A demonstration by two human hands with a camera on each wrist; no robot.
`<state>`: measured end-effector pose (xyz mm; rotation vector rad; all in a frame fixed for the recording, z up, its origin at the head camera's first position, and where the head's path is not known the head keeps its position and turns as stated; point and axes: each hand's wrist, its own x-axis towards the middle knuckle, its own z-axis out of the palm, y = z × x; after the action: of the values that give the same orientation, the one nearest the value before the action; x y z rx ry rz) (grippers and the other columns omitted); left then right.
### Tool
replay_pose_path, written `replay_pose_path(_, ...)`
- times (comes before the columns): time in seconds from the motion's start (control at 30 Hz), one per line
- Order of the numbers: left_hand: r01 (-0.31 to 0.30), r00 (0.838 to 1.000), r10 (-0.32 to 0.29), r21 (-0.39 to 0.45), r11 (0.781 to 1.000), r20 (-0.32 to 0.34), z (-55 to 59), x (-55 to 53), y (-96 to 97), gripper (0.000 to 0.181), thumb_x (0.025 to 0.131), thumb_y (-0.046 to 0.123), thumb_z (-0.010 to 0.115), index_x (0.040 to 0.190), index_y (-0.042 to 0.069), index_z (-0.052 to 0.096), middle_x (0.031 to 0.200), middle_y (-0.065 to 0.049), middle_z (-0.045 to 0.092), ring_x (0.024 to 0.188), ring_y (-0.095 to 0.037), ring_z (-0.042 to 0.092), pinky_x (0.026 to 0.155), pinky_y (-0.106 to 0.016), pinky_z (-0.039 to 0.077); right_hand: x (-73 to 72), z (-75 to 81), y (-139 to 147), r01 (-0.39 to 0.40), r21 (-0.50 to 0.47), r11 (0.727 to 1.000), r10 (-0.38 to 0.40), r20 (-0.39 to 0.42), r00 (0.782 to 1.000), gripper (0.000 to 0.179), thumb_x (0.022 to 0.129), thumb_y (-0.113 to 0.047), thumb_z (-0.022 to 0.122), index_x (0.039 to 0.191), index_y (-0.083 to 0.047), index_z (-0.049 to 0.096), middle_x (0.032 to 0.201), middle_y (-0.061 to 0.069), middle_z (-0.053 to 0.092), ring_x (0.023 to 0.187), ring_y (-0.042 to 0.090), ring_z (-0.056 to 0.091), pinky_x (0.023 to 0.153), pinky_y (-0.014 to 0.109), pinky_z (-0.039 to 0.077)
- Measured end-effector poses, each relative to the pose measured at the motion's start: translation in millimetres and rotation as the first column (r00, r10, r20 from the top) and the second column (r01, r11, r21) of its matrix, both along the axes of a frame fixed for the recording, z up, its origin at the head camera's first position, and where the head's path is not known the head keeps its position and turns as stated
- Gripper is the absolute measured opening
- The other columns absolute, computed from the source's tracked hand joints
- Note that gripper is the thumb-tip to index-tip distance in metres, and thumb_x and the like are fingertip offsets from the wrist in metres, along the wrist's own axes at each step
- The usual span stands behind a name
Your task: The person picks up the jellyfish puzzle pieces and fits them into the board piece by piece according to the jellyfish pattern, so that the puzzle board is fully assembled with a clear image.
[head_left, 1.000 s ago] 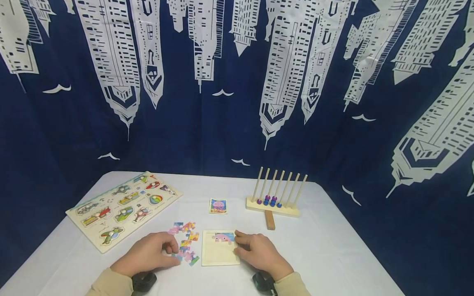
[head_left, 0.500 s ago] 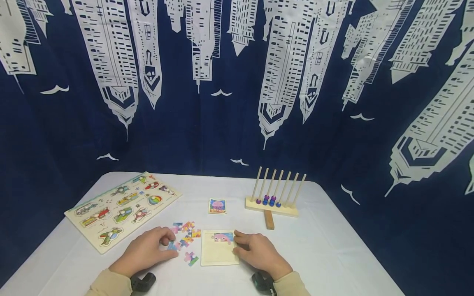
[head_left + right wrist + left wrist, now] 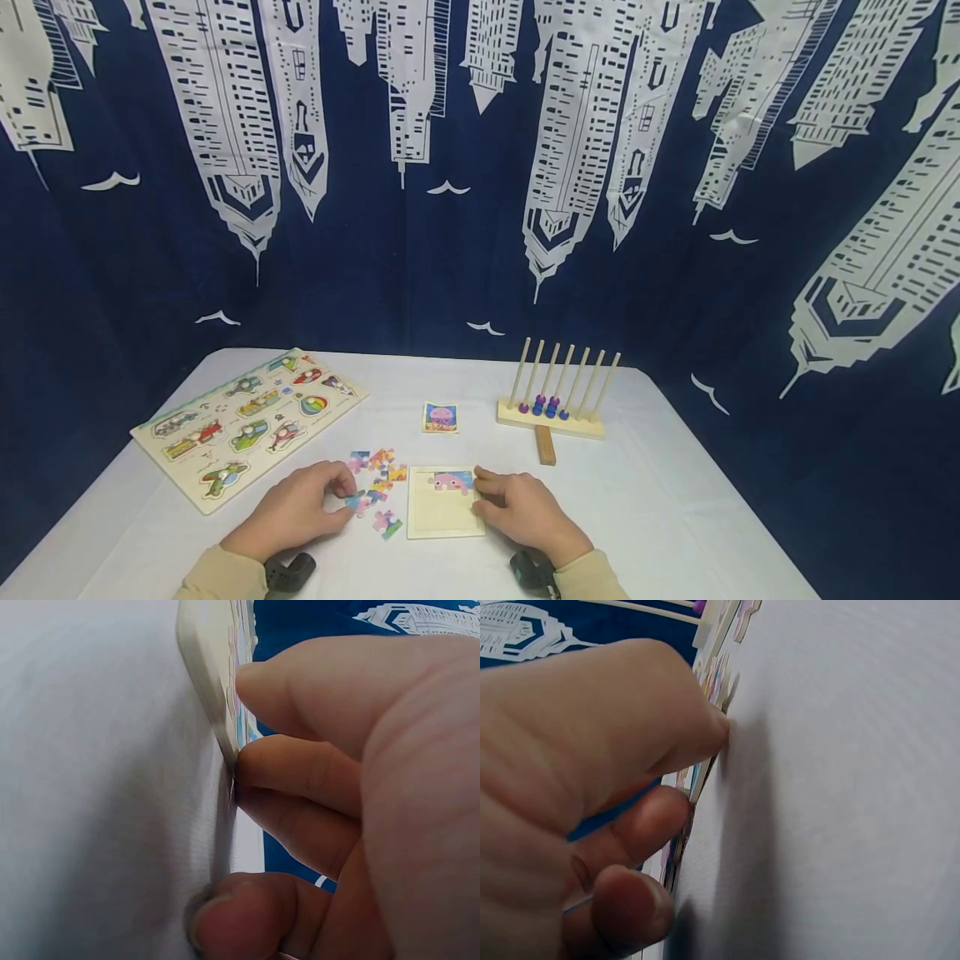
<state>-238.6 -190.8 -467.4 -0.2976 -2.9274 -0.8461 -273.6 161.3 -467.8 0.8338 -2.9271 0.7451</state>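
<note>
My left hand (image 3: 303, 500) pinches a blue-and-pink jigsaw piece (image 3: 356, 502) between thumb and fingers, low over the table. The left wrist view shows the piece's thin edge (image 3: 700, 777) by the thumb tip. Several loose jigsaw pieces (image 3: 382, 459) lie just beyond that hand, and a separate pink-and-green piece (image 3: 387, 524) lies nearer me. A square wooden puzzle tray (image 3: 444, 518) sits right of them, with a joined pink-and-blue section (image 3: 453, 481) at its top right. My right hand (image 3: 528, 508) holds the tray's right edge with thumb and fingers.
A pegged vehicle puzzle board (image 3: 251, 421) lies at the back left. A small picture card (image 3: 440, 417) rests beyond the tray. At the back right stands a wooden bead rack (image 3: 551, 417) with upright rods and a brown block (image 3: 545, 446) before it.
My left hand first moved slightly away from me, leaving the pink-and-green piece uncovered, then its thumb closed toward the fingers on the blue-and-pink piece. The right hand stays at the tray.
</note>
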Motion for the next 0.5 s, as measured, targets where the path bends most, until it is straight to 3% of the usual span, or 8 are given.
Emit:
replay_pose_path(0.27, -0.013, 1.0, 0.013, -0.001, 1.0, -0.006, 1.6, -1.5, -0.7, 0.034, 0.073, 0.024, 0.091, 0.094, 0.027, 0.065, 0.09, 0.018, 0.067, 0.088, -0.005, 0.063, 0.086, -0.038, 0.053, 0.0, 1.7, 0.6, -0.005, 0.003, 1.0, 0.005, -0.003, 1.0, 0.04, 0.095, -0.035, 0.071, 0.127, -0.01, 0.073, 0.142, 0.0, 0.064, 0.13, 0.031, 0.062, 0.106, 0.052, 0.049)
replay_pose_path(0.5, -0.04, 0.999, 0.04, -0.014, 0.999, -0.023, 6.4, -0.4, -2.1, 0.031, 0.073, 0.023, 0.089, 0.094, 0.027, 0.068, 0.09, 0.017, 0.066, 0.087, -0.006, 0.059, 0.087, -0.039, 0.052, 0.0, 1.9, 0.6, -0.005, 0.007, 1.0, 0.005, 0.001, 1.0, 0.04, 0.095, -0.034, 0.071, 0.127, -0.011, 0.073, 0.142, 0.0, 0.064, 0.131, 0.031, 0.061, 0.106, 0.052, 0.049)
